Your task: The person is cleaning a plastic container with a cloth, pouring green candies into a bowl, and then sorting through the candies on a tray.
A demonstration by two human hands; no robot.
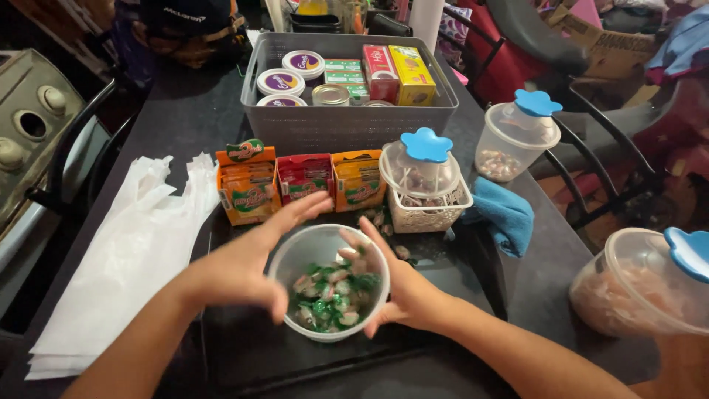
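Observation:
A clear plastic tub [295, 260] holding green-and-white wrapped candies [336, 294] stands on the dark table in front of me. My left hand [247, 258] hovers at its left rim, fingers spread, reaching over the tub's top. My right hand [395, 284] cups the tub's right side, fingers curled against the wall and over the rim. Just behind the tub stand three small packet boxes, orange [247, 185], red [304, 177] and orange [358, 179].
A white lattice basket [428, 214] carries a clear jar with a blue lid [426, 144]. Two more blue-lidded jars stand at right [517, 137] and near right [650, 284]. A grey crate [347, 122] of tins and boxes sits behind. White plastic bags [125, 258] lie left, a blue cloth [502, 214] right.

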